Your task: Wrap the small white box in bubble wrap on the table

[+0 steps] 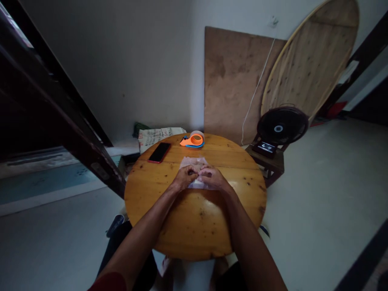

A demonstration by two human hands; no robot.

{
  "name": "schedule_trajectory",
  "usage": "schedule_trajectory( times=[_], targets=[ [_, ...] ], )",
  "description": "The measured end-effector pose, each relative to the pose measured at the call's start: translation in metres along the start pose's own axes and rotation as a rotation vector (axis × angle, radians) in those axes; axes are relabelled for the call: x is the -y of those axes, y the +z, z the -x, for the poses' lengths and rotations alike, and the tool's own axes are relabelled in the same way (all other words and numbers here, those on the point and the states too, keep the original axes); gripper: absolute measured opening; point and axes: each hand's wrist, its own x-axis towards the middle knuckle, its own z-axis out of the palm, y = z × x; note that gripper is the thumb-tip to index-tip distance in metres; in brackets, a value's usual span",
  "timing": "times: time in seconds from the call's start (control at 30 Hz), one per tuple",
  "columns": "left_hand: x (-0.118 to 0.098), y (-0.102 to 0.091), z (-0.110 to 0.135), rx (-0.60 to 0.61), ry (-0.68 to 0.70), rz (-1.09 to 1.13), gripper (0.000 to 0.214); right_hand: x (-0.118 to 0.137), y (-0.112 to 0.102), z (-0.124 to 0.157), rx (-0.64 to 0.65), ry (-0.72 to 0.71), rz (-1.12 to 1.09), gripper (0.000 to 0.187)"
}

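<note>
A thin, see-through plastic bag (189, 162) lies crumpled on the round wooden table (197, 218). My left hand (184, 178) pinches it from the left, thumb and fingertips pressed together near its middle. From the right, my right hand (214, 178) closes on the same plastic, its fingertips almost meeting those of the left. What lies under or inside the plastic between the fingers is too small to make out. Behind the bag stands an orange and blue tape dispenser (194, 140) with a roll of tape.
A phone (159, 152) with a dark screen lies on the table's left side. A black fan (280, 127) stands on a small wooden stool (269, 161) at the right. Against the wall lean a brown board (233, 81) and a large round wooden top (312, 60).
</note>
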Motion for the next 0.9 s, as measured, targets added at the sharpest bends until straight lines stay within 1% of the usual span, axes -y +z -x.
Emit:
schedule_trajectory(
  times=[0.13,0.2,0.33,0.4,0.47,0.53,0.6,0.7,0.77,0.83,0.9],
  targets=[
    [-0.004,-0.005,0.001,-0.023,-0.004,-0.09,0.021,0.002,0.001,0.002,0.017,0.027,0.029,0.016],
    [-0.006,-0.014,0.003,-0.031,-0.01,-0.161,0.025,0.002,0.002,0.002,0.015,0.049,0.028,0.018],
    [-0.008,-0.033,0.007,0.01,-0.072,-0.26,0.037,0.001,0.002,0.002,0.01,0.046,0.016,0.021],
    [-0.006,-0.038,0.006,0.02,-0.118,-0.302,0.036,0.001,0.002,0.002,0.006,0.031,0.013,0.02],
    [-0.002,-0.039,0.005,0.011,-0.158,-0.364,0.03,0.001,0.002,0.002,-0.007,0.03,0.01,0.021],
    [-0.001,-0.039,0.003,-0.019,-0.181,-0.425,0.025,0.001,0.001,0.002,-0.009,0.027,0.013,0.021],
    [-0.002,-0.043,0.003,-0.074,-0.17,-0.467,0.026,0.001,0.001,0.002,-0.003,0.014,0.02,0.02],
    [-0.006,-0.053,0.007,-0.199,-0.154,-0.543,0.038,-0.001,0.002,0.001,0.007,0.007,0.031,0.018],
    [-0.009,-0.06,0.013,-0.209,-0.217,-0.57,0.051,-0.004,0.002,0.001,0.009,0.007,0.029,0.019],
    [-0.011,-0.064,0.019,-0.156,-0.354,-0.54,0.062,-0.007,0.003,0.001,0.012,-0.005,0.019,0.02],
    [-0.012,-0.064,0.022,-0.117,-0.486,-0.482,0.068,-0.008,0.003,0.001,0.011,-0.012,0.014,0.021]
  ],
)
